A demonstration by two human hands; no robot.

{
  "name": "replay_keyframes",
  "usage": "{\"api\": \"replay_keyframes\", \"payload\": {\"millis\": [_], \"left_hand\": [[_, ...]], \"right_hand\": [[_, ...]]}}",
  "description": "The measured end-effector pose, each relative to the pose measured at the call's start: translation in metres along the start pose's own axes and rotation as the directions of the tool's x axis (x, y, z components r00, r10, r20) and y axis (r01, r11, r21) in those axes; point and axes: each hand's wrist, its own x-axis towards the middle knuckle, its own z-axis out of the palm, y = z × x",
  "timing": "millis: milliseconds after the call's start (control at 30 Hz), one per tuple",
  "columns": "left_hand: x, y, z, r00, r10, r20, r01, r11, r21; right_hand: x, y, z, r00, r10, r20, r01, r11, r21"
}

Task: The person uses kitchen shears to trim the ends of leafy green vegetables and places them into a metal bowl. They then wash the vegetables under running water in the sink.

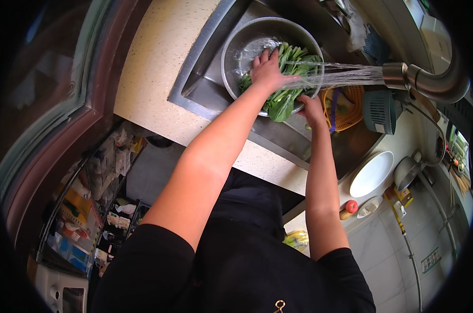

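A round stainless-steel bowl [230, 51] sits in the metal sink [211, 94], with leafy greens [295, 58] heaped mostly along its right side. Over the greens spreads my left hand [268, 73], fingers apart, touching the stems and the inside of the bowl. Water runs from the faucet [396, 76] onto the greens and past my left thumb. At the bowl's near right rim is my right hand [313, 111], gripping it with the thumb on top; its other fingers are largely hidden. One broad leaf [281, 109] hangs over the near rim.
Right of the bowl, an orange plastic basket [351, 113] stands beside a teal basket [379, 113]. A white oval dish [372, 174], a tomato [351, 206] and a small plate [369, 207] lie on the right counter. Pale speckled countertop [154, 74] borders the sink. Packed shelves [88, 203] stand lower left.
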Motion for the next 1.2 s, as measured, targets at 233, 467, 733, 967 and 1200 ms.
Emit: {"api": "replay_keyframes", "payload": {"millis": [233,467,733,967,1200], "left_hand": [[-0.005,0.013,-0.013,0.969,0.229,0.092,-0.217,0.968,-0.129],[-0.041,0.074,0.004,0.881,0.459,0.115,-0.328,0.767,-0.551],[-0.111,0.148,-0.004,0.826,0.558,-0.082,-0.403,0.481,-0.779],[-0.139,0.180,0.004,0.833,0.534,-0.143,-0.359,0.327,-0.874],[-0.163,0.199,0.007,0.763,0.640,-0.090,-0.219,0.126,-0.967]], "right_hand": [[-0.058,-0.027,0.008,0.963,-0.191,-0.189,0.194,0.981,-0.005],[-0.162,-0.099,-0.014,0.853,-0.381,-0.357,0.268,0.907,-0.326],[-0.249,-0.131,-0.013,0.643,-0.547,-0.536,0.317,0.827,-0.465],[-0.290,-0.143,0.001,0.443,-0.646,-0.621,0.336,0.762,-0.554],[-0.319,-0.144,0.006,0.365,-0.716,-0.595,0.419,0.697,-0.582]]}}
